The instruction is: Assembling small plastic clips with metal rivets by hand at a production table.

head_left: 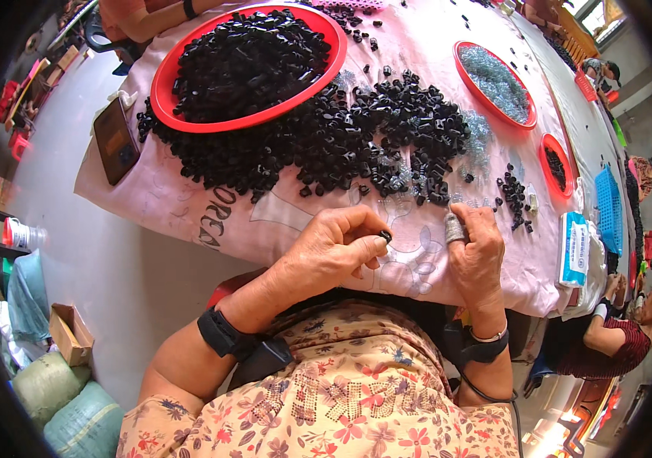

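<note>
"Black piece (385, 236): where is it?"

"Centre of the frame, near the lower edge of the pink-clothed tabletop (150, 191), pinched between thumb and forefinger of the left hand (326, 248). Those fingers: narrow, closed on it."

"Right hand (478, 248)?"

"Right of centre, apart from the left. Fingers curled, one in a pale wrap (454, 227). Cannot tell whether they hold anything."

"Surroundings?"

"Loose black heap (410, 114) across upper centre; large red basin (226, 124) of similar pieces, upper left; clear pieces (496, 84) in a red tray, upper right; small black cluster (515, 198) just right of the right hand."

"Step in hand, your reading?"

"Probably close handling of one piece, held apart from the heap."

"And the next move calls for?"

"My judgement: a steady pinch, careful turning of the piece, right fingers ready alongside. So small a thing could slip."
</note>
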`<state>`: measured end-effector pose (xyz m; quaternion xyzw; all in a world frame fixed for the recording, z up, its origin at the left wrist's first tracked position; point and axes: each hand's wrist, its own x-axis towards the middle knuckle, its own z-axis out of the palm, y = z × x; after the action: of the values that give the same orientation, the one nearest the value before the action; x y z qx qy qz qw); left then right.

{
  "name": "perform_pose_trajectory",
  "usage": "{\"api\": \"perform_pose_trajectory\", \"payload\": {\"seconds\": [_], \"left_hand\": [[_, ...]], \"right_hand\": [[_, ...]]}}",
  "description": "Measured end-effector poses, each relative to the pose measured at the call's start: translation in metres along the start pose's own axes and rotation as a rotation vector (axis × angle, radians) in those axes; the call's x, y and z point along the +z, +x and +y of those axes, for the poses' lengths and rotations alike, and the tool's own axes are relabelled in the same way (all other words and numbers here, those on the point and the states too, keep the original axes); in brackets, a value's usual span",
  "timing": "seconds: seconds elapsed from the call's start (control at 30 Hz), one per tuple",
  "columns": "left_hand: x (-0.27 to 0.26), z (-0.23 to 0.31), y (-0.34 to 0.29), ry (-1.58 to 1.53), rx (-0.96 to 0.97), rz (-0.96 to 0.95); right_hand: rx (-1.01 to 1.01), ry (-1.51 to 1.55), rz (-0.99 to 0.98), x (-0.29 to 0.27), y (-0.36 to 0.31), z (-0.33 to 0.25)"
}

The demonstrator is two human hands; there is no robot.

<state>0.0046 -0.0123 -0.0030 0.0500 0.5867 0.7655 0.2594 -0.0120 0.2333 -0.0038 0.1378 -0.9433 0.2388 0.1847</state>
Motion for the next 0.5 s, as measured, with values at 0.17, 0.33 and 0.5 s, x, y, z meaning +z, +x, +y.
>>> {"api": "perform_pose_trajectory", "payload": {"seconds": [0.17, 0.33, 0.5], "left_hand": [[0.0, 0.001, 0.0, 0.047, -0.026, 0.007], [-0.001, 0.001, 0.0, 0.038, -0.025, -0.008], [-0.002, -0.004, 0.001, 0.023, 0.035, -0.035]], "right_hand": [[-0.032, 0.045, -0.009, 0.003, -0.002, -0.007], [-0.126, 0.128, -0.026, 0.009, -0.001, -0.025], [-0.19, 0.009, -0.098, 0.018, 0.012, -0.037]]}}
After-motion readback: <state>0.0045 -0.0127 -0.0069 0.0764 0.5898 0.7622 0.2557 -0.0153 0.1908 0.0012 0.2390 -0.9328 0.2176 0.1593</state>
